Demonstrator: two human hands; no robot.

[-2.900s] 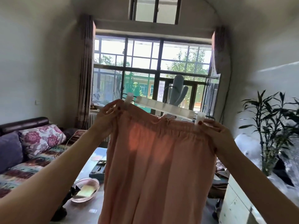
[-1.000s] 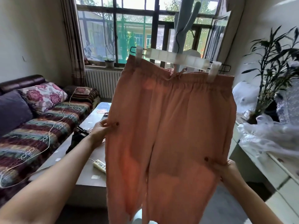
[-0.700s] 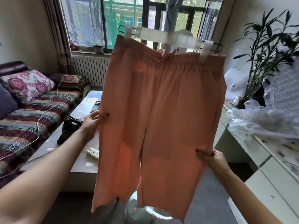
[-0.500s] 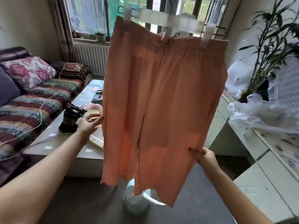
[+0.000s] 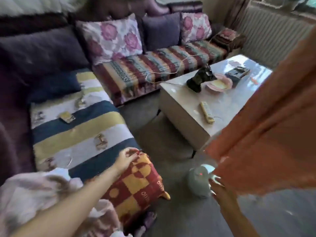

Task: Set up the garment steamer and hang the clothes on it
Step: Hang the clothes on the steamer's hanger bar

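The loose orange-pink fabric trousers (image 5: 266,134) hang down the right side of my view, their lower hem ragged with blur above the grey floor (image 5: 171,219). Just below that hem sits the round pale grey steamer base (image 5: 199,182) on the floor, with a small red light glowing on its top.

My left hand (image 5: 126,158) reaches out to the red and yellow patterned cloth (image 5: 136,185) lying at the near end of the sofa — fingers curled, the tips pinching its upper edge. My right hand (image 5: 220,190) hovers low beside the steamer base and under the trouser hem, fingers spread and fairly straight; its grip is wide and holds nothing. Whether the fingertips touch the base I cannot tell — the blur is too strong there.

The patterned cloth rests on a blanket of navy, yellow and white stripes (image 5: 77,134), next to a crumpled pale pink garment (image 5: 34,190) near my left forearm. Farther back the purple sofa (image 5: 42,48) carries floral cushions (image 5: 111,36) and a striped woven cover (image 5: 153,69). A pale glossy table (image 5: 196,117) stands past the steamer, with a cream power strip (image 5: 206,112), a dark object (image 5: 198,79) and a pink dish (image 5: 218,83) on it.
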